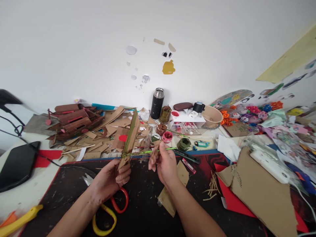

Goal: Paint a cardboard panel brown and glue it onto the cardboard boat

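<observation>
My left hand [116,177] is closed around the lower end of a long cardboard piece [131,135], held tilted upright, with green paint along one side. My right hand [164,163] pinches a thin paintbrush [142,152] with a bright green handle. The brush's left end meets the lower part of the cardboard piece; I cannot tell whether its bristles press on it. Brown smears mark some of the fingers. Beyond my right hand stand an open jar of dark green paint [184,144], a pot of pink-red paint [167,136] and a brown paint pot [161,129].
Scissors [105,219] lie under my left forearm on the dark mat [143,210]. A cardboard strip [168,200] is beneath my right wrist. A utility knife [187,156] rests behind. Cardboard scraps [98,146], a brown model ship [74,120] and a black flask [157,103] stand farther back.
</observation>
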A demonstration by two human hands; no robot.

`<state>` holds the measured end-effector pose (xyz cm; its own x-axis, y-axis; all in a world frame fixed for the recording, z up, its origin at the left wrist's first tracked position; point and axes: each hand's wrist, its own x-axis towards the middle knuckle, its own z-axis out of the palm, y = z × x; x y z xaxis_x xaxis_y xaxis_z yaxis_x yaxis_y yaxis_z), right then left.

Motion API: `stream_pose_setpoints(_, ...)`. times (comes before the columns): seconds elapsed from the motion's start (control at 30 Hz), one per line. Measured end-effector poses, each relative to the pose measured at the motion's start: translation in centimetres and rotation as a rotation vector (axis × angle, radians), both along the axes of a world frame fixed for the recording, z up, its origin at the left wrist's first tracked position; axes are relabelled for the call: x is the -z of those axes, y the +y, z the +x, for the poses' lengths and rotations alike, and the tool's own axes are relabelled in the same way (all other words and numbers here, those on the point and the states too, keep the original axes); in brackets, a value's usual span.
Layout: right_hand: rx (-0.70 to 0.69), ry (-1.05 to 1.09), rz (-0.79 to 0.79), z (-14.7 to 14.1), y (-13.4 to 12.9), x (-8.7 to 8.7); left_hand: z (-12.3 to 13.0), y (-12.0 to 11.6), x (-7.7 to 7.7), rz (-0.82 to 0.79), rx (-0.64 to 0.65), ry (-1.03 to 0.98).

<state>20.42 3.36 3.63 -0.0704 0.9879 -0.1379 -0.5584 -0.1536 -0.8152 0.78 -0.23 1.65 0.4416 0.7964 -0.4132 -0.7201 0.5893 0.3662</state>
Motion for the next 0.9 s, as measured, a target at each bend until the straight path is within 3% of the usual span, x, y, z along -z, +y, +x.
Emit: stream_pose_setpoints(0.9,-0.050,-0.005,0.008,-0.08,-0.15,0.42,0.02,-0.17,0.07,-0.003,-0.003,0.081)
